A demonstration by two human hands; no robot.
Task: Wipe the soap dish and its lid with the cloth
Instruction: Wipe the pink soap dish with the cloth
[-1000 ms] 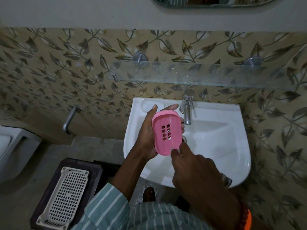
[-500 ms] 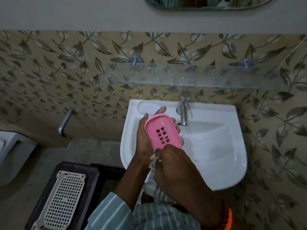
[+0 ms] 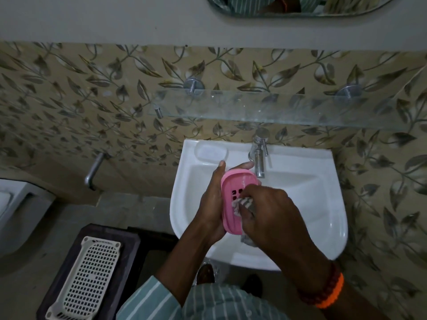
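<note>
At right fingertips: cloth (image 3: 245, 205), striped grey-white, bunched, pressed onto pink soap dish (image 3: 235, 199)
Right hand (image 3: 270, 218): fingers curled round the cloth, knuckles up, covers lower right part of dish
Cloth tail: a bit pokes out under the right hand, near dish's lower end
Left hand (image 3: 213, 202): grips the dish from its left side, thumb up along left rim, fingertips show past the top rim near the tap
Soap dish: tilted on its long edge, slotted face toward camera, some slots visible just left of right fingers; held over the basin, not touching it
Lid: can't tell which part this pink piece is; no second piece seen
Under hands: white washbasin (image 3: 300, 181)
Beyond left fingertips: chrome tap (image 3: 260, 160), close to dish top
Further out: glass shelf (image 3: 277, 109) on leaf-pattern tiles
Right wrist: orange and dark bead bands (image 3: 328, 294)
Left of left arm, low: white perforated tray (image 3: 85, 278) on dark stool (image 3: 129, 248)
</note>
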